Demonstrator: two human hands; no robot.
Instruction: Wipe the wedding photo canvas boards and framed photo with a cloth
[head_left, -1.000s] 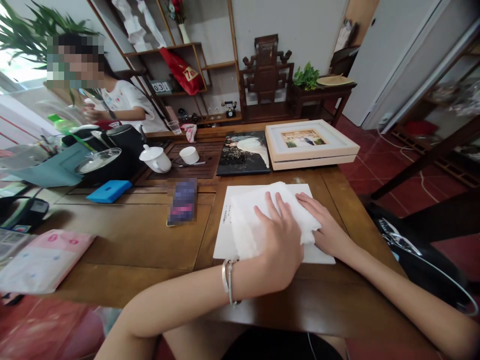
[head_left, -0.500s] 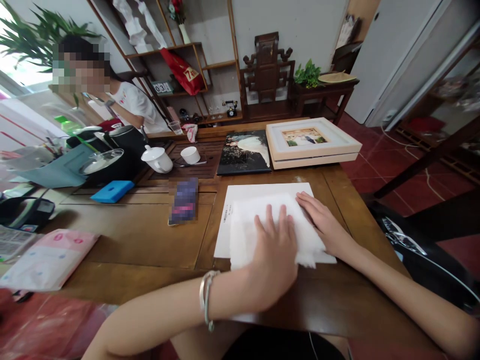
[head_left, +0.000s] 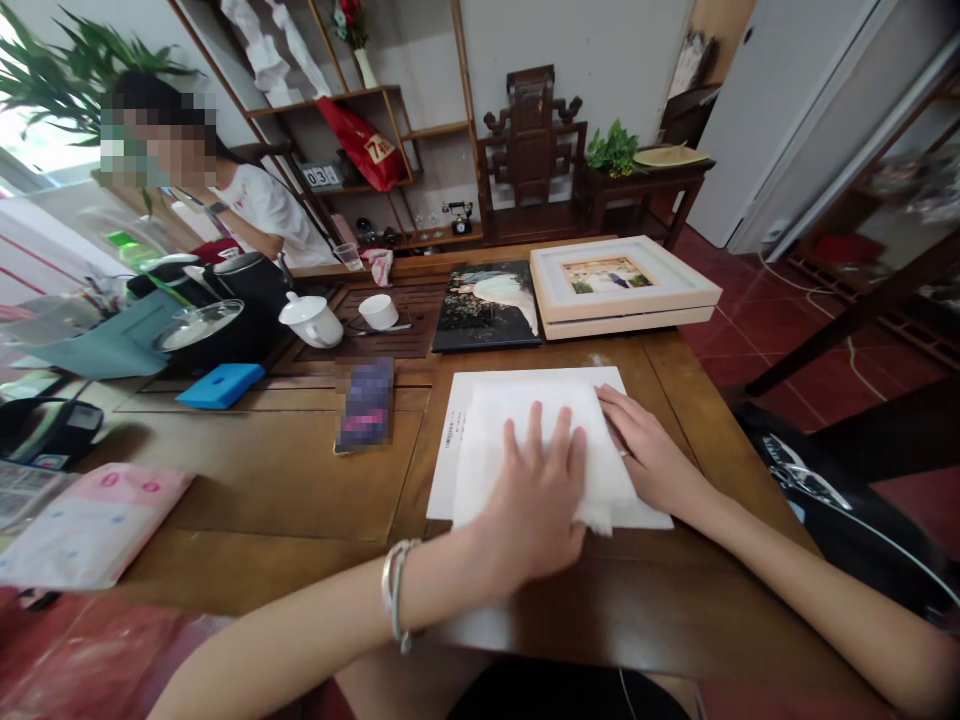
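Observation:
A white board with a small printed barcode at its left lies flat on the wooden table. On it is a soft white cloth, tissue-like, with a ragged lower edge. My left hand lies palm down on the cloth, its fingers spread and pressed flat, a bracelet on the wrist. Along the board's right edge rests my right hand, fingers stretched forward beside the cloth; its fingertips touch the board near the upper right corner. What lies beneath its palm is hidden.
Beyond the board are a dark photo panel and a pale framed picture. A phone, a blue block, a white lidded cup and a tissue pack lie leftward. Another person sits across the table.
My left hand has slid slightly left over the board, and the cloth has shifted left under it. My right hand stays at the board's right edge.

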